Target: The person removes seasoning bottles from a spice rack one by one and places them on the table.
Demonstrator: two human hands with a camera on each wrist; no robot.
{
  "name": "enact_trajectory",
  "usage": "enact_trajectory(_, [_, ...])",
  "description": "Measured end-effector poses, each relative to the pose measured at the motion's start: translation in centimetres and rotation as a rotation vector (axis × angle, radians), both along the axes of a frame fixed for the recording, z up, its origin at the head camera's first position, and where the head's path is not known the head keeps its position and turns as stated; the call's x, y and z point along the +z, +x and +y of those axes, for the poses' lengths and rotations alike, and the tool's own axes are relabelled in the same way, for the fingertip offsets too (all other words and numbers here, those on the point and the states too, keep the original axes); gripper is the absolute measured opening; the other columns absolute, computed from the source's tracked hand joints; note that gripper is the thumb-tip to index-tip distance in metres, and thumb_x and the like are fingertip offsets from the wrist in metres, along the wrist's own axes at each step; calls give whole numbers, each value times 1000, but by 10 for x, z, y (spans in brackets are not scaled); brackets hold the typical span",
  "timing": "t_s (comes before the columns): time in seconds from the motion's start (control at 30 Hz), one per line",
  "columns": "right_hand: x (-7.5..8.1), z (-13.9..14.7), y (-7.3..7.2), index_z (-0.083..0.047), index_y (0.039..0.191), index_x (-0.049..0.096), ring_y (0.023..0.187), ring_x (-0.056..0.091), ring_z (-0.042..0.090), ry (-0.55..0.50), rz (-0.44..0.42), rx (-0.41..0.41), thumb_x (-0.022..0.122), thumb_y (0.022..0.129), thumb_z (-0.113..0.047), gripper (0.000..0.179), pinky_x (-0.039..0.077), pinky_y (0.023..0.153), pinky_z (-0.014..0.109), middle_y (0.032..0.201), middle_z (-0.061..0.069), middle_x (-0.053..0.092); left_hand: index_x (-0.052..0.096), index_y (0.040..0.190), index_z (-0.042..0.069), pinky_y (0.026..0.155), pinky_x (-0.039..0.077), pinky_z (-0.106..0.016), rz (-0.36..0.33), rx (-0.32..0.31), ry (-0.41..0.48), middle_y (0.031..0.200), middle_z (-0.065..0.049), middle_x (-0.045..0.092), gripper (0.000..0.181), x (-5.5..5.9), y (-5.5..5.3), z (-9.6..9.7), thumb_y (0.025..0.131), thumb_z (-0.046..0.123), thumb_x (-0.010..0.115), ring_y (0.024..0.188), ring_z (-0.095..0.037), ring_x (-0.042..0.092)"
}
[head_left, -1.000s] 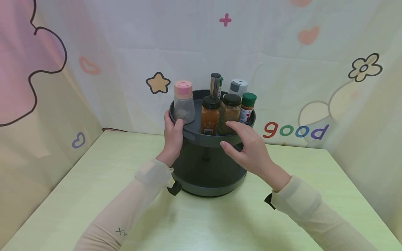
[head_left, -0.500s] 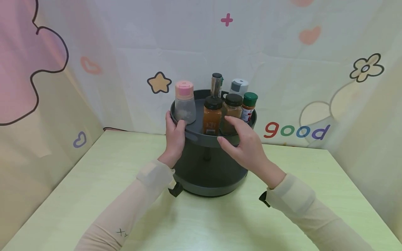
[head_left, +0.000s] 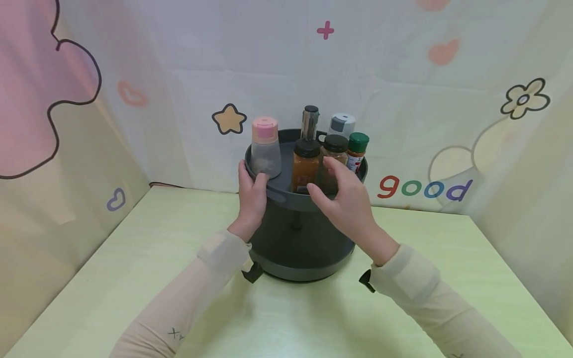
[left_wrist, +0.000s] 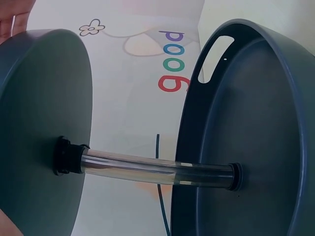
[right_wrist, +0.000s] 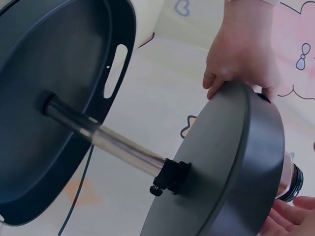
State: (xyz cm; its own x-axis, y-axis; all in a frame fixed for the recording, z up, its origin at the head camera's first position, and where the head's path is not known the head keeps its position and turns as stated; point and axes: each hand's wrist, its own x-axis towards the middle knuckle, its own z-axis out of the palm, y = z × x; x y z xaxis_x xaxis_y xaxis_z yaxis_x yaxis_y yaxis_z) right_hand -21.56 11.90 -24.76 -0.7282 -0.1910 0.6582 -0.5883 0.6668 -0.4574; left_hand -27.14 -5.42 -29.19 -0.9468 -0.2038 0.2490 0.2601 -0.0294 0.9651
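Note:
In the head view, my left hand (head_left: 252, 196) grips the left rim of the upper tier of a dark grey two-tier turntable (head_left: 291, 200), thumb over the edge. Beside that thumb stands a pink-capped bottle (head_left: 266, 149). My right hand (head_left: 351, 201) is at the tier's front right, thumb and fingers spread. Its thumb tip overlaps the lower right of a black-lidded jar of orange-brown spice (head_left: 306, 166). The index finger is in front of a second black-lidded jar (head_left: 335, 144), partly hiding it. In the right wrist view, the right fingers (right_wrist: 290, 216) show close by a black lid (right_wrist: 296, 183).
Also on the upper tier are a silver cylinder with a black top (head_left: 310, 122), a green-capped jar (head_left: 357, 144) and a white-and-grey-capped bottle (head_left: 342, 123). A clear post (left_wrist: 128, 164) joins the tiers above the lower tray (left_wrist: 300, 123). A pale green table (head_left: 170, 238) is underneath.
My right hand has moved left and slightly up, toward the orange-brown spice jar. My left hand stays on the rim. The jars at the front have shifted slightly right in view.

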Motion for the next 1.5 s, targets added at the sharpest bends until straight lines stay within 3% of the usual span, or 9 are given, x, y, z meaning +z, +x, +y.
enact_trajectory(0.33, [7, -12, 1, -2, 129, 40, 108, 50, 26, -14, -60, -12, 59, 81, -20, 55, 44, 90, 41, 130, 13, 46, 4, 141, 16, 104, 25, -41, 4, 12, -21, 142, -1, 20, 65, 0, 1, 1, 86, 19, 37, 121, -18, 27])
enact_trajectory(0.77, [13, -18, -4, -4, 132, 36, 101, 51, 25, -62, -115, -33, 58, 80, -20, 58, 47, 83, 40, 124, 13, 52, 5, 141, 15, 102, 26, -41, 24, 11, -32, 138, -2, 24, 64, -2, 0, 0, 85, 18, 37, 119, -18, 29])
enact_trajectory(1.1, [15, -21, -14, -5, 136, 26, 118, 47, 25, -66, -215, -46, 58, 81, -22, 66, 41, 93, 43, 133, 14, 44, 5, 141, 15, 102, 26, -42, 25, 12, -39, 138, -2, 23, 64, -2, 1, 1, 86, 18, 37, 119, -18, 29])
enact_trajectory(1.37, [17, -24, -16, -5, 136, 25, 111, 52, 26, -70, -227, -57, 58, 80, -23, 68, 46, 87, 41, 129, 14, 48, 4, 141, 15, 103, 25, -42, 30, 8, -36, 140, -2, 22, 65, -3, 1, 0, 86, 19, 37, 120, -18, 28])
enact_trajectory(1.5, [19, -26, -16, -7, 139, 19, 103, 56, 25, -76, -292, -60, 59, 80, -26, 73, 49, 81, 40, 126, 14, 51, 4, 141, 15, 103, 25, -42, 27, 10, -38, 141, -1, 21, 65, -3, 1, 1, 86, 19, 37, 120, -18, 28])
